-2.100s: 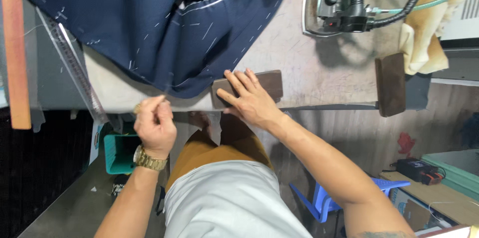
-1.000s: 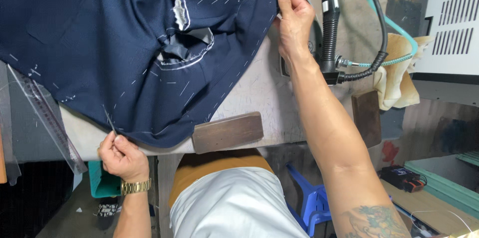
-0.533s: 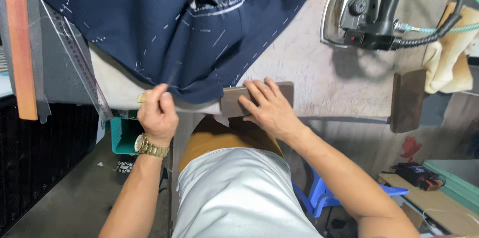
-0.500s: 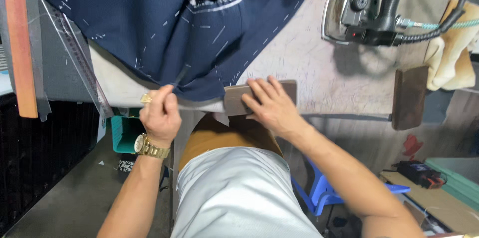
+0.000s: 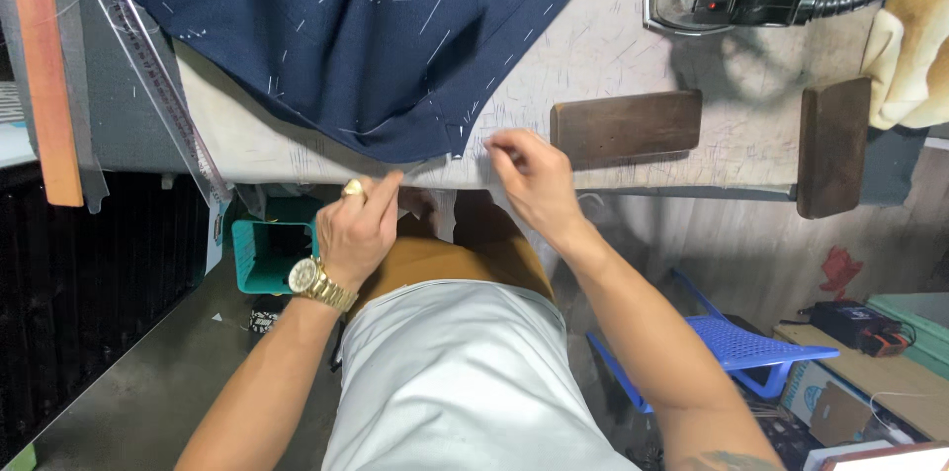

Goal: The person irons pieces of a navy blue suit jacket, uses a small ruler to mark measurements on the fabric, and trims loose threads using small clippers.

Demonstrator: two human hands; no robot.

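Pinching the navy garment's (image 5: 366, 46) lower edge, the left hand (image 5: 361, 229) sits at seven o'clock; the right hand (image 5: 529, 174), fingers pinched together but holding nothing visible, rests beside the wooden block (image 5: 626, 125).

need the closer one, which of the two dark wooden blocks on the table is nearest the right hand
The wooden block lying lengthwise, just beside the right hand. The other block stands on end at the table's right edge, farther off.

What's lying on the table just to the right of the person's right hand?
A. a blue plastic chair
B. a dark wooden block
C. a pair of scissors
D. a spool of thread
B: a dark wooden block lies flat on the table just beside the right hand, near the navy cloth.
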